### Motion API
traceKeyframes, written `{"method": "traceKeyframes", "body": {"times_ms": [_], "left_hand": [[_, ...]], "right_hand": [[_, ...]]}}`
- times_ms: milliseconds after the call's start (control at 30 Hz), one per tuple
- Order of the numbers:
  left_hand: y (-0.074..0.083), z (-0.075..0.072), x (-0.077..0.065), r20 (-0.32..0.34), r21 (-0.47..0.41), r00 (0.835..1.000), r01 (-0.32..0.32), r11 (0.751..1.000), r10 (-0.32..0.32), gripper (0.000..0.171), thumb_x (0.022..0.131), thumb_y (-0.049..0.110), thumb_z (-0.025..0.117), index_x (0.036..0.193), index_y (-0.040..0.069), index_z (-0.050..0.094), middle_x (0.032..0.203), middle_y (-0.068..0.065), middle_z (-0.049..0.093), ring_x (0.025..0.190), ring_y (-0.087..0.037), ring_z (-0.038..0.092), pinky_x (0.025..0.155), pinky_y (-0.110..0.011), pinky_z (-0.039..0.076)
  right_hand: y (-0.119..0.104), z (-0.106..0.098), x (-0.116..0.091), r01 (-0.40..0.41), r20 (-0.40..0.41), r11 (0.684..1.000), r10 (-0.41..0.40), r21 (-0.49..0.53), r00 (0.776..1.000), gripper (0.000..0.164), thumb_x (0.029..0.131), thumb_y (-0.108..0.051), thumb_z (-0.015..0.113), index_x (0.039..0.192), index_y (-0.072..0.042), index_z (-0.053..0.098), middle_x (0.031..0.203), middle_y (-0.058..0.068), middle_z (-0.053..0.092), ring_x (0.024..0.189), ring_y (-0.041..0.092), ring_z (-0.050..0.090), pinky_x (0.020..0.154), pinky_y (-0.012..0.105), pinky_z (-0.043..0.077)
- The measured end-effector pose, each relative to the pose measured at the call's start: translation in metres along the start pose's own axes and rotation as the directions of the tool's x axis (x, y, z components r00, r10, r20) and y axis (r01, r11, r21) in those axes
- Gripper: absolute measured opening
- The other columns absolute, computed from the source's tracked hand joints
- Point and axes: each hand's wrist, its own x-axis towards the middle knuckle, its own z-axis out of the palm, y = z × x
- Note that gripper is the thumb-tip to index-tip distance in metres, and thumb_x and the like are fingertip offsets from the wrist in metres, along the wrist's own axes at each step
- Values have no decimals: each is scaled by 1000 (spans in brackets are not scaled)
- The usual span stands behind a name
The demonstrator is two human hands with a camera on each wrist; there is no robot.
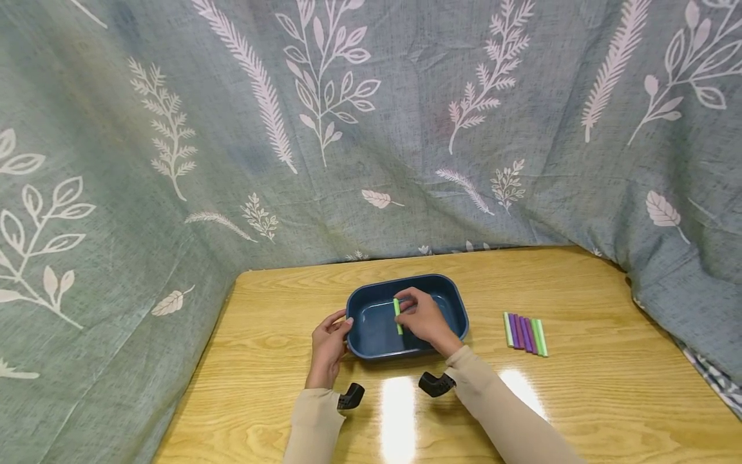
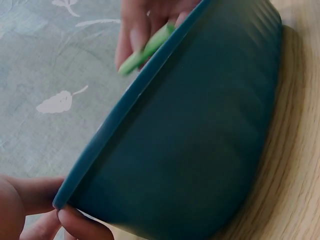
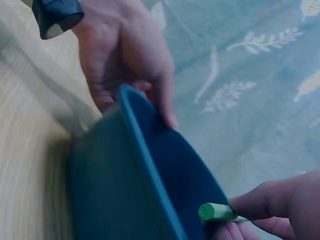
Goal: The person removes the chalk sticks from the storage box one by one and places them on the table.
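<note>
A dark blue plastic basin (image 1: 371,353) with rounded corners sits on the wooden table. My left hand (image 1: 329,345) grips its left rim, thumb on the inner side and fingers outside, as the left wrist view (image 2: 60,197) also shows at the basin's edge. Over the basin's opening, my right hand (image 1: 426,317) pinches a light green stick (image 1: 397,316) between thumb and fingers. In the right wrist view the round end of that green stick (image 3: 212,212) shows close to the rim. I cannot tell whether the stick touches the basin.
To the right of the basin several sticks lie side by side on the table (image 1: 591,386): pale green, purple (image 1: 525,334) and bright green (image 1: 538,337). A grey-green leaf-patterned cloth (image 1: 394,129) hangs behind the table and at both sides.
</note>
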Motion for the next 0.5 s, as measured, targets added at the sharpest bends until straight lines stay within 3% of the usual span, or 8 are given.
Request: {"method": "traceKeyframes", "body": {"times_ms": [333,500], "left_hand": [[1,-2,0,22,7,1000,-4,1000,4,37,103,10,70,138,-1,64,96,-4,62,78,-14,61,57,-22,47],[1,-2,1,23,6,1000,-4,1000,4,37,103,10,69,138,-2,64,95,-4,62,74,-12,59,56,-22,46]], "right_hand": [[1,-60,-19,22,-60,1000,-21,22,998,43,97,6,67,139,3,59,117,21,61,95,24,68,87,50,60],[4,-87,-30,32,-94,999,-29,31,995,48,97,3,68,144,5,55,121,23,60,97,22,67,85,44,60]]}}
